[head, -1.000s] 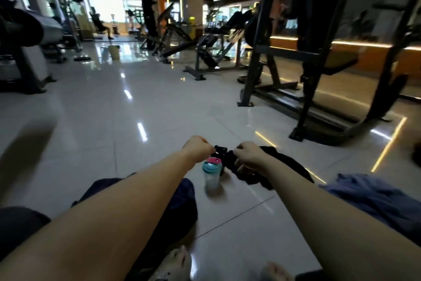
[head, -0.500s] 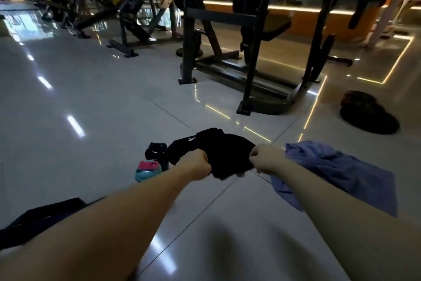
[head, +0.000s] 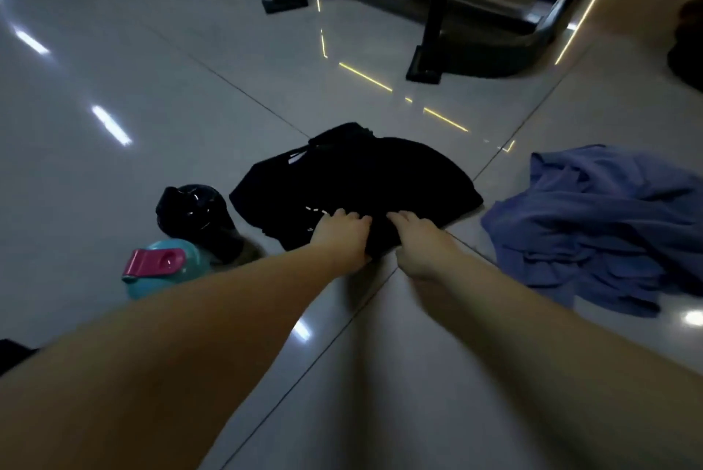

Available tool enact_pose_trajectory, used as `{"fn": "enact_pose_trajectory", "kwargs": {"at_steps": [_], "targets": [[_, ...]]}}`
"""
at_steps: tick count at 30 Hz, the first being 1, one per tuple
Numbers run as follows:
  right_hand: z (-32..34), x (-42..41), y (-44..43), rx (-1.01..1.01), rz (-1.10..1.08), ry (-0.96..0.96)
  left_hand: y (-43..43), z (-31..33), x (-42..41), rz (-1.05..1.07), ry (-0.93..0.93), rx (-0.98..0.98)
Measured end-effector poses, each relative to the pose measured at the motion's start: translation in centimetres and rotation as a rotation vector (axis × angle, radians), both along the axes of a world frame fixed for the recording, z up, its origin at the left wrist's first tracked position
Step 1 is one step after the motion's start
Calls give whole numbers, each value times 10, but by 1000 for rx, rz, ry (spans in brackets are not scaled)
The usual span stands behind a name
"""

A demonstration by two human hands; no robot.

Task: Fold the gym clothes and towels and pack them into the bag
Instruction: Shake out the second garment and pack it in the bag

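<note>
Dark shape at the lower left, at your left forearm; too little of it shows to tell what it is. On the floor, the teal bottle with a pink lid sits just left of your forearm. The black bottle is right behind it; cannot tell if they touch.

The black garment is just right of the black bottle, lying on the floor over the crossing of the tile joints. Its long axis runs left to right across your view. A narrower bunched end points away from you, toward the machine. There are white cord bits at its far left and white dashed marks by your knuckles.

Your left hand is on the garment's near edge, fingers curled over the top and gripping the fabric. Your right hand is just beside it on the same edge, fingers curled into the cloth and holding it too. The two hands are nearly touching.

The blue cloth is crumpled on the floor just right of the garment, a thin strip of tile between them. The machine frame stands on the far side, well apart from the clothes. A dark blurred lump is at the right, unclear what.
</note>
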State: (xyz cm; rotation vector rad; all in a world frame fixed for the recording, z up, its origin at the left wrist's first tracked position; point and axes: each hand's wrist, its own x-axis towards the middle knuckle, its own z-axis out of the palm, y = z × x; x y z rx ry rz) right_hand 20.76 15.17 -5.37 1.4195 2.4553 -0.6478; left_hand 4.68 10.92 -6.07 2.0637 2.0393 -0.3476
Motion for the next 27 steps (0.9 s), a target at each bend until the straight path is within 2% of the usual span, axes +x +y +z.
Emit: {"fn": "enact_pose_trajectory", "kwargs": {"at_steps": [2, 4, 6, 8, 11, 13, 15, 18, 19, 23, 25, 27], "targets": [[-11, 1, 4, 48, 34, -92, 1, -15, 7, 57, -24, 23], [-22, 1, 3, 153, 58, -168, -5, -23, 13, 111, -154, 55], [-27, 4, 1, 237, 75, -179, -14, -25, 17, 133, -291, 24], [-21, 8, -4, 215, 112, -158, -26, -20, 15, 114, -336, 28], [-4, 21, -8, 72, 32, 0, -40, -12, 7, 51, -313, 82], [16, 29, -7, -104, -106, 176, -45, 1, 3, 83, -380, 39], [46, 35, -7, -246, -255, 336, -47, 24, 7, 139, -528, -5], [105, 39, -11, -369, -528, 571, -52, 80, 29, 222, -909, -155], [127, 40, -14, -386, -584, 644, -53, 100, 37, 212, -960, -169], [217, 50, -39, -374, -641, 825, -64, 188, 67, 175, -905, 81], [264, 60, -58, -389, -630, 875, -73, 239, 74, 232, -995, 155], [306, 75, -73, -400, -606, 941, -90, 292, 82, 195, -1100, 134]]}}
